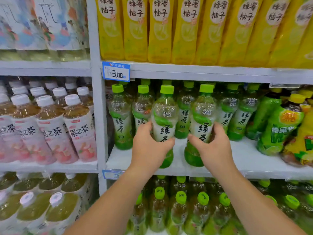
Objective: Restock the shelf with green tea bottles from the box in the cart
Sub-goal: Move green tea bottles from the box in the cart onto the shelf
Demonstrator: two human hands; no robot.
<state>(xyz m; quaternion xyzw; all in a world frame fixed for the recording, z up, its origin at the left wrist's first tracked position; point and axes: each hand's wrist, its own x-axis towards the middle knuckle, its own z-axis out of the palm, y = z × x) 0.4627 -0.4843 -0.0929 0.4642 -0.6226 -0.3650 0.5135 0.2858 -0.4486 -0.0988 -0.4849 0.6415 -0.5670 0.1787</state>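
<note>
Two green tea bottles with green caps stand at the front of the white middle shelf (250, 160). My left hand (150, 148) is wrapped around the lower half of the left bottle (165, 114). My right hand (215, 146) grips the right bottle (203, 114) from its right side. Both bottles are upright, their bases on or just above the shelf board. Behind them stand several more green tea bottles (121, 116) in rows. The box and the cart are out of view.
Yellow pomelo drink bottles (160, 31) fill the shelf above. Green and yellow bottles (279, 126) crowd the right end. Pink-labelled tea bottles (50, 129) sit in the left bay past a white upright (98, 116). A price tag (116, 72) hangs above. Green-capped bottles (181, 206) sit below.
</note>
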